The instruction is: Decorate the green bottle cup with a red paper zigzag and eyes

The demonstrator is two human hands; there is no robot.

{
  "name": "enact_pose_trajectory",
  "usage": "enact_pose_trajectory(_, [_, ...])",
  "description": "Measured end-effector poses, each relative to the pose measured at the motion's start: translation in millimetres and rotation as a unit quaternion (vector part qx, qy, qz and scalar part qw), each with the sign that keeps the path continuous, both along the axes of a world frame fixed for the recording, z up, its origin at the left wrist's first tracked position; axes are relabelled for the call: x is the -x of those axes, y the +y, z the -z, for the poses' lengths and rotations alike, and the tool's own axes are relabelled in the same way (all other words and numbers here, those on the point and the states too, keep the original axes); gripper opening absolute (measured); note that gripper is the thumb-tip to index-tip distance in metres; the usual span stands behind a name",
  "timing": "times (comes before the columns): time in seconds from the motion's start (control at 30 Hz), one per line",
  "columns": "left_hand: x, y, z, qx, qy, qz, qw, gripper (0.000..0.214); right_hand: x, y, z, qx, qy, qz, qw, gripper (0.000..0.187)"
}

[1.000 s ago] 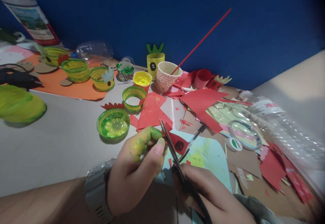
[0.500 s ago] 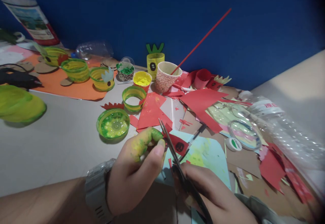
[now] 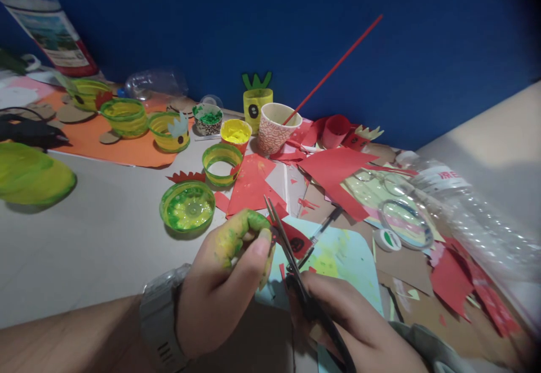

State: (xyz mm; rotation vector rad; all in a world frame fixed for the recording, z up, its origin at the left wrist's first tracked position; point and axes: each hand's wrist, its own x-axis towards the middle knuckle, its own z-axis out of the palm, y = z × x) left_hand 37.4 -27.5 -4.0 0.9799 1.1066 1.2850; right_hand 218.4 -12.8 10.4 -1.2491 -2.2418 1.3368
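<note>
My left hand [image 3: 230, 274], smeared with green and yellow paint, pinches a small dark-red paper piece [image 3: 274, 234] between thumb and forefinger. My right hand [image 3: 344, 311] is closed round the dark handles of a pair of scissors [image 3: 298, 285]. The blades stand only slightly apart, pointing up and away, right beside the left fingertips. Behind the blades is red paper with a black oval drawing [image 3: 297, 244]; whether it joins the pinched piece is hidden. Beneath lies light-blue, paint-stained paper [image 3: 359, 260] with a pen [image 3: 325, 225] across it.
Yellow-green painted rings [image 3: 222, 164] and a painted dish [image 3: 187, 207] stand left of centre. Farther back are a yellow paint cup [image 3: 235, 132], a green paint cup [image 3: 208, 118] and a patterned cup [image 3: 276, 131] with a red stick. Red scraps [image 3: 338, 173] and a plastic bottle [image 3: 477, 209] lie right.
The pinched piece and my left fingers have turned slightly against the blades. The scissors and right hand hold nearly the same place.
</note>
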Motion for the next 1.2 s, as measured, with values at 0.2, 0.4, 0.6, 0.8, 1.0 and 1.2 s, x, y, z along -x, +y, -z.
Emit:
enact_pose_trajectory(0.2, [4.6, 0.2, -0.5, -0.016, 0.039, 0.037, 0.998, 0.022, -0.1, 0.1, -1.2, 0.030, 0.014, -0.004, 0.999, 0.022])
enact_pose_trajectory(0.4, [4.6, 2.4, -4.1, 0.006, 0.012, 0.029, 1.000, 0.024, 0.1, -1.3, -0.4, 0.018, -0.026, 0.007, 0.999, 0.018])
enact_pose_trajectory(0.6, [4.5, 1.9, 0.8, -0.022, 0.061, 0.050, 0.997, 0.026, -1.9, 1.7, -2.8, 0.004, -0.022, -0.003, 1.000, 0.019])
enact_pose_trajectory(0.8, [5.0, 1.5, 0.1, -0.002, 0.022, 0.023, 0.999, 0.026, -3.4, 3.5, -4.3, 0.002, -0.016, -0.006, 1.000, 0.019])
enact_pose_trajectory(1.0, [2.4, 1.3, 1.3, -0.002, 0.031, 0.020, 0.999, 0.024, -2.5, 3.2, -4.6, 0.004, -0.004, 0.000, 1.000, 0.018])
enact_pose_trajectory(1.2, [-7.0, -2.2, 11.5, -0.020, -0.012, -0.042, 0.999, 0.025, -2.5, 1.6, -1.8, 0.026, 0.013, -0.006, 1.000, 0.017])
